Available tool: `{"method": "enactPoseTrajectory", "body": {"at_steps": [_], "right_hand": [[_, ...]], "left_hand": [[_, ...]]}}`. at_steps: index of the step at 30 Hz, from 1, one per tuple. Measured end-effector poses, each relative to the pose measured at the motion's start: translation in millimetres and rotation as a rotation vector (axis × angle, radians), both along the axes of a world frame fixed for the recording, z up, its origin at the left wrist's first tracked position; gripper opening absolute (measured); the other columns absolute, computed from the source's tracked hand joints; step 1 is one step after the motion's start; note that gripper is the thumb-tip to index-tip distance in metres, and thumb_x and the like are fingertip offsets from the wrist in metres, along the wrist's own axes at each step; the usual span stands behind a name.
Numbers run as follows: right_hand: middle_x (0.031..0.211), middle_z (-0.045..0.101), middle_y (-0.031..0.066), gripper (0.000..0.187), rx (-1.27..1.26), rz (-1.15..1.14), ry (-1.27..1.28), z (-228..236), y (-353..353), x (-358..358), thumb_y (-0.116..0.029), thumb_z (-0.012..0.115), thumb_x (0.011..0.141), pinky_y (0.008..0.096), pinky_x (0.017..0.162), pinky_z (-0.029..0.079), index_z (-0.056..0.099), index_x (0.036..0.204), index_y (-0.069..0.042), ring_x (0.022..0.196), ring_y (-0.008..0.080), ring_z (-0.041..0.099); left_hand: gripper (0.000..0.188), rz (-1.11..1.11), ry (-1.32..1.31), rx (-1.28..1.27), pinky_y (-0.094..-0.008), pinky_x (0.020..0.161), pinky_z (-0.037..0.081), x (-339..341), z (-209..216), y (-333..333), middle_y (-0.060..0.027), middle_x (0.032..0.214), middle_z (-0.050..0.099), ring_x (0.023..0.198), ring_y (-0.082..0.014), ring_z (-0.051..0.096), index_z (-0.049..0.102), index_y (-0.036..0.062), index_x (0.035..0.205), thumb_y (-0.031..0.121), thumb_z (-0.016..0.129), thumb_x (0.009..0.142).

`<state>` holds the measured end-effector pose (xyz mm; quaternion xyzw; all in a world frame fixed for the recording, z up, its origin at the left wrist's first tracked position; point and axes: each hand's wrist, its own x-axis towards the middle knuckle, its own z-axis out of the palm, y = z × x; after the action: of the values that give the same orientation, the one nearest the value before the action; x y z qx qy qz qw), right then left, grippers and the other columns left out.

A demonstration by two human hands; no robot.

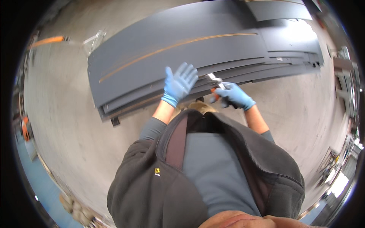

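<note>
Blue gloves cover both hands. My left hand (179,84) is open with fingers spread, above the near edge of a stack of dark grey flat panels (137,47); it holds nothing. In my right hand (234,95), closed around it, is a handheld tool (213,80) with a silver head and an orange and black body; its exact kind is unclear. The tool's head points toward the stack's near edge, and I cannot tell whether it touches. A long orange-brown line (171,46) runs along the top panel.
Grey concrete floor (64,114) surrounds the stack. A light metal frame (93,41) stands past its left end, near an orange bar (49,41). Long metal pieces (344,81) lie at the right rim. A dark foot (115,121) shows under the stack's left corner.
</note>
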<state>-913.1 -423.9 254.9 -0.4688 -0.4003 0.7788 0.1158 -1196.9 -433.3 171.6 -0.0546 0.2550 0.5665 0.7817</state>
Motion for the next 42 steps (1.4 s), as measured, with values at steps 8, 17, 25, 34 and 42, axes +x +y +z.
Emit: {"method": "enactPoseTrajectory", "body": {"at_steps": [8,17,25,34,42], "right_hand": [[0.073,0.069,0.0022,0.032,-0.129,-0.614,0.361,-5,-68,82,-0.025,0.063,0.103,0.0217,0.042,0.035,0.071,0.116,0.002,0.046,0.0052,0.047],[0.121,0.072,0.0299,0.019,-0.251,-1.438,-0.087,-91,-242,222,-0.021,0.054,0.105,0.0241,0.048,0.044,0.054,0.122,-0.012,0.059,0.0096,0.054],[0.114,0.076,0.0258,0.027,-0.267,-1.014,-0.154,-96,-225,259,-0.024,0.055,0.106,0.0283,0.052,0.05,0.055,0.125,-0.003,0.063,0.0141,0.061],[0.112,0.078,0.0238,0.051,-0.299,-0.826,-0.263,-75,-157,445,-0.051,0.048,0.111,0.0274,0.047,0.044,0.055,0.124,-0.002,0.053,0.0138,0.056],[0.105,0.077,0.0282,0.08,-0.232,-0.643,-0.365,-79,-39,554,-0.068,0.036,0.108,0.0291,0.044,0.042,0.056,0.138,0.004,0.051,0.0159,0.056]], "left_hand": [[0.087,-0.719,-0.388,0.139,-0.0487,0.117,0.044,189,33,-30,-0.0107,0.152,0.057,0.138,-0.0274,0.054,0.052,0.0037,0.153,0.075,0.046,0.103],[0.093,-0.977,0.062,-0.022,-0.0498,0.125,0.032,145,-12,-59,-0.0162,0.17,0.035,0.155,-0.034,0.036,0.032,0.0061,0.167,0.07,0.054,0.102],[0.087,-1.137,0.367,-0.027,-0.0497,0.124,0.032,209,-47,-33,-0.0163,0.17,0.037,0.154,-0.0344,0.037,0.035,0.0057,0.165,0.065,0.056,0.104],[0.076,-1.136,0.612,-0.08,-0.0502,0.123,0.03,404,-54,0,-0.0143,0.164,0.046,0.152,-0.0311,0.04,0.046,0.008,0.16,0.06,0.057,0.105],[0.058,-0.756,1.229,0.275,-0.0358,0.109,0.05,468,-77,47,-0.0124,0.137,0.071,0.126,-0.0224,0.065,0.066,-0.0001,0.14,0.04,0.075,0.1]]}}
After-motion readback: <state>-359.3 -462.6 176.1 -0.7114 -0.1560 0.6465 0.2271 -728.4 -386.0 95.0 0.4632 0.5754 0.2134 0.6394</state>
